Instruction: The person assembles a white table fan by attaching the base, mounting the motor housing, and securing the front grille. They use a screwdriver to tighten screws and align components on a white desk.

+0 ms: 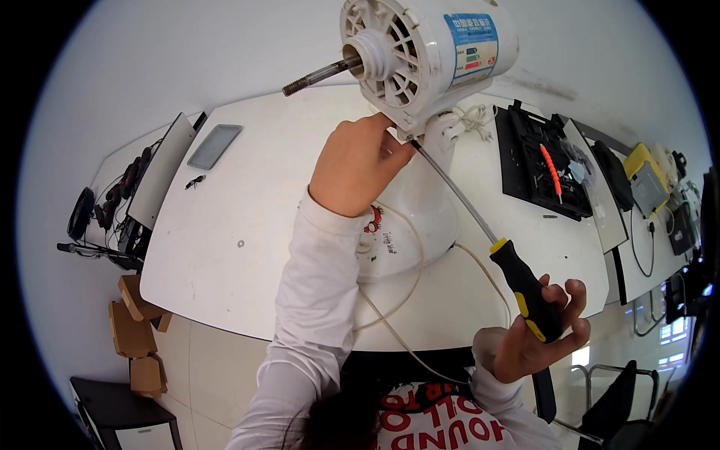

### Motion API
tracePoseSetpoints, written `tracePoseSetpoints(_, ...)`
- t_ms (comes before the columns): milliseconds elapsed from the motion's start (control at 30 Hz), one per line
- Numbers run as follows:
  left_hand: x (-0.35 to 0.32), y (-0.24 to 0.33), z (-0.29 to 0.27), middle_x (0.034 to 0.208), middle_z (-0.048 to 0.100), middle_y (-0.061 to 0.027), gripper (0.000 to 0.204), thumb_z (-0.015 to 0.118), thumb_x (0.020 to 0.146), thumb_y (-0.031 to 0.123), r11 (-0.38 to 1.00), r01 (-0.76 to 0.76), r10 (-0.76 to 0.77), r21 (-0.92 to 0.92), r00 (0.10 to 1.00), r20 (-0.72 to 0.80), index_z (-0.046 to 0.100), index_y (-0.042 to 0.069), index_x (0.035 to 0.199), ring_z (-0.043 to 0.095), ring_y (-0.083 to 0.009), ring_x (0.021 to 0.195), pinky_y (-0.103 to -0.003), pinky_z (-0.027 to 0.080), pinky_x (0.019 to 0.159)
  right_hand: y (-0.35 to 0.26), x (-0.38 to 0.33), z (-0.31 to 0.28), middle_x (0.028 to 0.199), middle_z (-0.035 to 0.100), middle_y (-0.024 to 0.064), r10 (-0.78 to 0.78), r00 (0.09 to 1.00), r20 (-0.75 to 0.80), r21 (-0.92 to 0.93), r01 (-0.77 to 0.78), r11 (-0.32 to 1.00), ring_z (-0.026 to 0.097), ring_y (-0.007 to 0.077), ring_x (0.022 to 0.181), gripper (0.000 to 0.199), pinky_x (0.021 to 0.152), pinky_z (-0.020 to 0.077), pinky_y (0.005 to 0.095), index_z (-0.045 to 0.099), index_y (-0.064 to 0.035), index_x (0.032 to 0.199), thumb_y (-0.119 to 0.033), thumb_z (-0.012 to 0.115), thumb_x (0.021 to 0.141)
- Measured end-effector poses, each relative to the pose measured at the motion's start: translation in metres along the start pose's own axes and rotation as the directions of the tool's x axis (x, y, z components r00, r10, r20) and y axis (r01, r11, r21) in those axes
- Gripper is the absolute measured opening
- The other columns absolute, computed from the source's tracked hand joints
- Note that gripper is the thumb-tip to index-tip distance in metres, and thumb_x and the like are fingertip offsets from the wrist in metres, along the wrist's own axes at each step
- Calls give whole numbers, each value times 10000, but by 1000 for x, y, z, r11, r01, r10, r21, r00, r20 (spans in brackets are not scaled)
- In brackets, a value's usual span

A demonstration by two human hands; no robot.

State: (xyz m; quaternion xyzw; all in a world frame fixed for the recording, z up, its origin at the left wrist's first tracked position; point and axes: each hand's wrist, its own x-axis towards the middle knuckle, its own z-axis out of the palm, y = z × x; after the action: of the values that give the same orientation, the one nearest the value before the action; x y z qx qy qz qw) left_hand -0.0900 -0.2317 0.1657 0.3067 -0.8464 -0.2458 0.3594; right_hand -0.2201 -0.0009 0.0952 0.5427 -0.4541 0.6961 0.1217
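A white electric fan (431, 82) stands on the table with its blades and guard off. Its bare metal shaft (322, 77) points left, and the motor housing bears a blue label. My left hand (352, 165) grips the underside of the housing near the neck, some fingertips hidden behind it. In my right hand (536, 349) is a screwdriver (525, 289) with a black and yellow handle, held at its butt end by curled fingers. The screwdriver's shank slants up to the left, and its tip meets the housing's lower edge beside my left fingers. Any screw there is too small to make out.
A black tool case (536, 161) with an orange-handled tool lies open at right. A grey tray (215, 146) and a small black cable (195, 181) are at left, near a small ring (241, 244). The fan's cord (397, 341) trails over the near edge.
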Motion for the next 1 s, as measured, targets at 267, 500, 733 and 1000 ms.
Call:
tracePoseSetpoints(267, 1, -1, 2, 740, 673, -123, 214, 560, 756, 47, 1000, 19, -19, -17, 1000, -1, 588, -83, 923, 653, -187, 655, -273, 501, 620, -8, 5, 2, 1230, 331, 206, 36, 999, 13, 15, -36, 999, 519, 306, 1028, 538, 833, 498, 382, 330, -221, 1180, -124, 675, 778)
tracePoseSetpoints(500, -2, 2, 5, 739, 661, -119, 237, 644, 728, 187, 996, 76, -73, 44, 996, -54, 616, -5, 865, 643, -266, 672, -345, 494, 612, 1, -2, 4, 1218, 336, 188, 22, 998, -50, 21, -21, 1000, 536, 301, 993, 566, 787, 512, 332, 387, -226, 1103, 57, 626, 675)
tracePoseSetpoints(733, -4, 2, -3, 738, 666, -106, 255, 661, 736, 212, 995, 95, -96, -38, 995, -26, 634, -10, 860, 652, -213, 666, -304, 487, 599, -3, 0, 2, 1217, 329, 185, 22, 999, 24, -10, -22, 1000, 541, 307, 991, 673, 784, 511, 330, 374, -234, 1087, 173, 470, 561)
tracePoseSetpoints(1000, 2, -14, -23, 700, 637, -36, 258, 606, 845, 260, 881, 219, -96, -418, 950, 297, 678, 14, 877, 593, -117, 629, -256, 465, 582, -5, 2, 1, 1189, 338, 184, 17, 998, 53, -8, -16, 1000, 545, 304, 984, 659, 792, 503, 351, 359, -233, 1099, 165, 468, 586)
